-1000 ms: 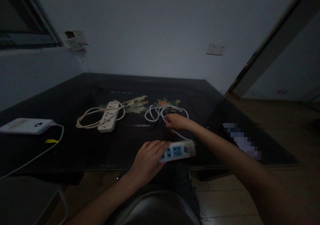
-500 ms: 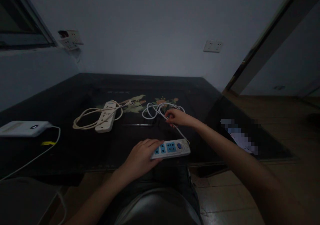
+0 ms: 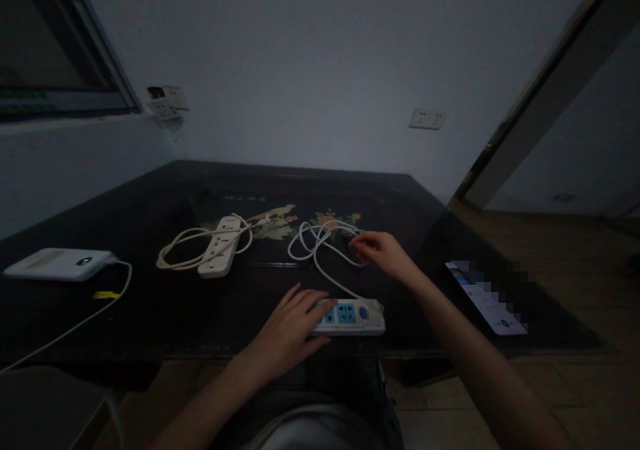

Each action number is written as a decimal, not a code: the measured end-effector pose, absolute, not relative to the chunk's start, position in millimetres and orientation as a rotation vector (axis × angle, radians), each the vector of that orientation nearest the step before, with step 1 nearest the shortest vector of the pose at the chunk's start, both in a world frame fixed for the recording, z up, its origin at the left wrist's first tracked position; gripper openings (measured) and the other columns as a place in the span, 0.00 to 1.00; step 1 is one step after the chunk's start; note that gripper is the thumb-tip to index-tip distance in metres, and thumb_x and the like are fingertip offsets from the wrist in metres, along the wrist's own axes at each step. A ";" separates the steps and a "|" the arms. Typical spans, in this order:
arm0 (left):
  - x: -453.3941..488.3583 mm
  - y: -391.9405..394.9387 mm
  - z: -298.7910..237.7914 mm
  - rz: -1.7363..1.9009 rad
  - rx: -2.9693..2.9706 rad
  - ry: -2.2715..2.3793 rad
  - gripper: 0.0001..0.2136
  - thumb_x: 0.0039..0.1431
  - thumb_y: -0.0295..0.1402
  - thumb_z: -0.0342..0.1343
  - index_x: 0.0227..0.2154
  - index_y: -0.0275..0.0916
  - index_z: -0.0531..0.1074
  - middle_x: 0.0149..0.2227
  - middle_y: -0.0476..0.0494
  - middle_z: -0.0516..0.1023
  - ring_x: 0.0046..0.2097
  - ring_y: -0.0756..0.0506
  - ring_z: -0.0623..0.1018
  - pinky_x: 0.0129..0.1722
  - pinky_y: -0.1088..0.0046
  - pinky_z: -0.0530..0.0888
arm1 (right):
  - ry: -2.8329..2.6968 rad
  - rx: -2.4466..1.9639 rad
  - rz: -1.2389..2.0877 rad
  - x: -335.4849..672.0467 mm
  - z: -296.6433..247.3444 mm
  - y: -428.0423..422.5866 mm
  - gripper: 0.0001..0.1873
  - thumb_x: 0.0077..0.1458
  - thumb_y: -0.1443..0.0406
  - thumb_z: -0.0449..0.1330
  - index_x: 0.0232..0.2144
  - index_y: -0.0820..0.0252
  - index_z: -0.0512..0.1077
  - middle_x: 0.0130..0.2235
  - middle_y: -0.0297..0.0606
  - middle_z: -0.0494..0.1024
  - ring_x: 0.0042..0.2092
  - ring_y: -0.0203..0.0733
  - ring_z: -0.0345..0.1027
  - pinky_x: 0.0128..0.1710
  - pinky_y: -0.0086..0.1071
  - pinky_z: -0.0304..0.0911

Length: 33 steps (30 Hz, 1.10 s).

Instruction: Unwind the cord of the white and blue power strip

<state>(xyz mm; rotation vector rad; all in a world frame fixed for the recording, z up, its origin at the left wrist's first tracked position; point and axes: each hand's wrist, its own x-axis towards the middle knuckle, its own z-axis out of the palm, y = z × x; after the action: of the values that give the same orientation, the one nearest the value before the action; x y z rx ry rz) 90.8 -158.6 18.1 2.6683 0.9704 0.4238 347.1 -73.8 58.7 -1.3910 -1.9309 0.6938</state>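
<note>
A white power strip with blue sockets [image 3: 353, 317] lies near the front edge of the dark table [image 3: 150, 237]. My left hand [image 3: 290, 330] rests on its left end, fingers laid over it. Its white cord [image 3: 320, 243] runs back in loose loops to the middle of the table. My right hand [image 3: 383, 253] reaches to the right side of those loops, fingers bent and touching the cord; I cannot make out whether they grip it.
A cream power strip [image 3: 220, 253] with its coiled cord lies to the left. A white box [image 3: 60, 263] with a cable sits at the far left. A phone [image 3: 487, 297] lies on the right. Wall sockets [image 3: 427, 118] sit behind.
My right hand has moved right and slightly back along the cord loops. The strip has turned flatter under my left hand. The camera has tilted a little.
</note>
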 end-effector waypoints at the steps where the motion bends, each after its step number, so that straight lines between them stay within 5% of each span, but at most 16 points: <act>1: 93.5 -159.1 18.5 0.420 2.670 0.969 0.30 0.54 0.31 0.60 0.60 0.48 0.58 0.59 0.43 0.67 0.60 0.42 0.65 0.63 0.52 0.54 | -1.872 -1.425 0.626 357.0 59.9 -67.5 0.14 0.55 0.61 0.54 0.37 0.64 0.75 0.26 0.36 0.76 0.26 0.36 0.68 0.27 0.27 0.61; 7: 103.1 -154.8 23.0 0.397 2.641 0.957 0.25 0.57 0.31 0.58 0.57 0.47 0.62 0.57 0.44 0.69 0.56 0.42 0.69 0.55 0.60 0.67 | -1.672 -1.745 0.298 397.4 43.9 -19.4 0.16 0.55 0.61 0.51 0.34 0.64 0.76 0.27 0.40 0.78 0.29 0.38 0.70 0.28 0.28 0.59; 12: 93.5 -141.8 22.9 0.402 2.629 0.931 0.27 0.55 0.30 0.60 0.58 0.48 0.62 0.57 0.46 0.70 0.56 0.42 0.69 0.55 0.60 0.65 | -1.752 -1.845 0.312 382.4 27.7 5.7 0.16 0.56 0.57 0.54 0.32 0.61 0.77 0.34 0.43 0.80 0.37 0.42 0.73 0.32 0.28 0.59; 18: 84.3 -131.8 29.4 0.440 2.528 0.798 0.25 0.56 0.35 0.59 0.57 0.50 0.63 0.57 0.46 0.70 0.57 0.43 0.68 0.56 0.63 0.65 | -1.796 -1.956 0.380 362.8 19.6 15.7 0.17 0.46 0.53 0.66 0.32 0.60 0.77 0.36 0.45 0.80 0.40 0.47 0.73 0.35 0.30 0.60; 26: 109.5 -42.2 59.2 1.154 2.264 1.031 0.09 0.60 0.31 0.51 0.41 0.39 0.74 0.43 0.42 0.77 0.47 0.43 0.75 0.51 0.62 0.69 | -1.674 -1.902 0.465 367.5 5.5 10.9 0.11 0.52 0.61 0.60 0.24 0.61 0.76 0.25 0.39 0.77 0.32 0.41 0.72 0.31 0.28 0.58; 33: 116.8 18.0 8.3 1.360 2.202 1.364 0.13 0.52 0.23 0.53 0.42 0.38 0.73 0.45 0.39 0.73 0.51 0.41 0.71 0.55 0.59 0.66 | -1.409 -1.613 0.402 366.8 4.0 -1.8 0.09 0.51 0.62 0.59 0.22 0.59 0.71 0.22 0.36 0.73 0.28 0.38 0.67 0.28 0.27 0.57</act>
<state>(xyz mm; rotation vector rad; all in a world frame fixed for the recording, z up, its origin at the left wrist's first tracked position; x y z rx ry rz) 116.8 18.0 8.3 2.2016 1.3640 1.3602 366.8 -1.8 4.0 -1.6130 -1.4088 0.4021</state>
